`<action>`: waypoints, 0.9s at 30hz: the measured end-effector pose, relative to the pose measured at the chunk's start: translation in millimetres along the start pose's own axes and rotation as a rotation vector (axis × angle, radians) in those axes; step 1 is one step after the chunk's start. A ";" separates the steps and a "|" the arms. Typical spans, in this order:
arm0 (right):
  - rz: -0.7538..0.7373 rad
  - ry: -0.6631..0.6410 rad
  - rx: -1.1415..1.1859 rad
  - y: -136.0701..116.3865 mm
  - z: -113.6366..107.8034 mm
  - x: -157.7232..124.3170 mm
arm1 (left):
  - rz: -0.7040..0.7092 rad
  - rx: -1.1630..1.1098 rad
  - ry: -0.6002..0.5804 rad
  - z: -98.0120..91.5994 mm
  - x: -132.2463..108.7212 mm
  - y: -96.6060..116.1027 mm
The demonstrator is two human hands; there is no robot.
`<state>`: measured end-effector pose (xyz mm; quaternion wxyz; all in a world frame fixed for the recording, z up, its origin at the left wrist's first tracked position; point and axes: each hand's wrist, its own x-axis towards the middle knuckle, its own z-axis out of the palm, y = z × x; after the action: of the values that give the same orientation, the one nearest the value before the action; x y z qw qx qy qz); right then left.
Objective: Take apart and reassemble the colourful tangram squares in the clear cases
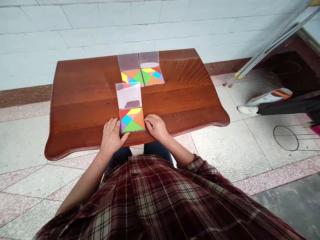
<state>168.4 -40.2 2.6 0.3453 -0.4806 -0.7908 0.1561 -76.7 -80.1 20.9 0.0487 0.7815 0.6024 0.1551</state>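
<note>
The left hand (111, 136) and right hand (155, 127) rest with fingers open, gripping nothing, against a completed multicoloured plastic tangram square (132, 120) near the front edge of the brown wooden bench (180, 100), its clear plastic lid (128, 95) open behind it, with a second completed square (132, 77) and third completed square (152, 76) near the far edge.

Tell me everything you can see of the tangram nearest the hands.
The tangram is a square of flat, glossy pieces in red, yellow, blue, purple, green and orange, fitted edge to edge inside a shallow clear plastic tray. It lies flat on the wooden table, slightly askew, with a clear lid lying open directly beyond it. The right fingers touch its right edge, and the left thumb reaches its near corner.
</note>
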 end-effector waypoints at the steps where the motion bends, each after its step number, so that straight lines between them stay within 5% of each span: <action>1: -0.002 0.002 -0.005 0.4 0.8 1.0 | 0.000 0.004 -0.003 0.0 0.2 -0.1; 21: 0.154 -0.144 -0.036 -24.4 -0.8 -11.2 | -0.034 -0.084 0.033 4.9 -38.1 16.0; 27: 0.164 -0.089 0.010 -18.8 0.6 -15.4 | -0.045 -0.142 0.047 6.1 -40.2 15.7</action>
<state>160.3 -62.8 6.9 0.2983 -0.5348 -0.7624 0.2092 -69.4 -122.1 11.8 0.0931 0.7584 0.6084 0.2145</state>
